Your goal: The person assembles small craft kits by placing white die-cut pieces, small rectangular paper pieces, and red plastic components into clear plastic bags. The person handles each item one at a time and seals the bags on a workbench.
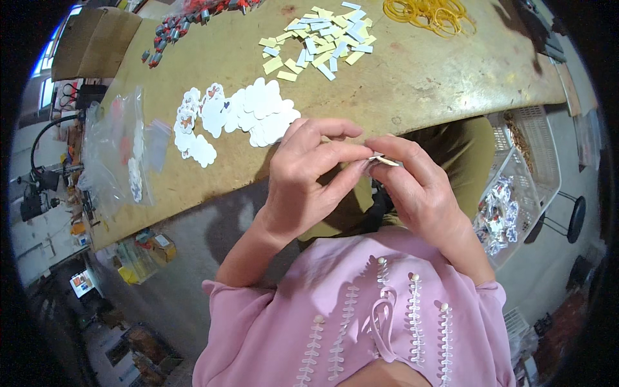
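Note:
Both hands meet just off the near edge of the brown worktable (pixel 412 71). My left hand (pixel 309 180) and my right hand (pixel 416 180) pinch a small pale strip (pixel 385 160) between their fingertips. What lies under the fingers is hidden. On the table beyond the left hand lies a spread of white cloud-shaped cards (pixel 248 116), some with small printed figures. Farther back is a heap of pale yellow and light blue paper strips (pixel 322 39).
Yellow rubber bands (pixel 429 14) lie at the table's far side. Small red and grey parts (pixel 171 29) sit at the far left. Clear plastic bags (pixel 119 151) lie at the left edge. A white basket (pixel 516 187) holding finished pieces stands to my right.

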The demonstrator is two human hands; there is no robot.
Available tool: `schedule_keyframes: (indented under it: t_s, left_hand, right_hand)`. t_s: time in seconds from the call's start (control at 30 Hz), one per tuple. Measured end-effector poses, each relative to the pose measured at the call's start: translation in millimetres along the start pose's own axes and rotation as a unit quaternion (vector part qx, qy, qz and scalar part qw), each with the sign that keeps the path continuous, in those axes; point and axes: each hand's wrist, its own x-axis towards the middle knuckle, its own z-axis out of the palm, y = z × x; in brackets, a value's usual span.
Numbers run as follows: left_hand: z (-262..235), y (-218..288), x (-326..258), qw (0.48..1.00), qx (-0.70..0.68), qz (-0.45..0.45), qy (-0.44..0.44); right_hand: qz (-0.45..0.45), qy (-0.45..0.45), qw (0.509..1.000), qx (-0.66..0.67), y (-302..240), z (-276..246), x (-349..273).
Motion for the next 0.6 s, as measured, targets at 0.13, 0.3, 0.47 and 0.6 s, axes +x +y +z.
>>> schedule_keyframes:
  t_s: [0.13, 0.3, 0.47, 0.6]
  left_hand:
    - [-12, 4, 2, 0.999, 0.040, 0.026, 0.017]
    - [-12, 5, -4, 0.987, 0.084, 0.059, -0.128]
    - [-18, -2, 5, 0.972, 0.085, 0.110, -0.192]
    - [-52, -30, 46, 0.991, -0.014, 0.008, -0.132]
  right_hand:
    - [0.006, -0.013, 1.000, -0.017, 0, -8, -6]
    - [0.009, -0.033, 0.999, 0.008, -6, -8, -9]
    - [0.013, -0.066, 0.997, 0.032, -12, -9, -14]
    - [-0.001, -0.041, 0.999, -0.033, -6, -13, -11]
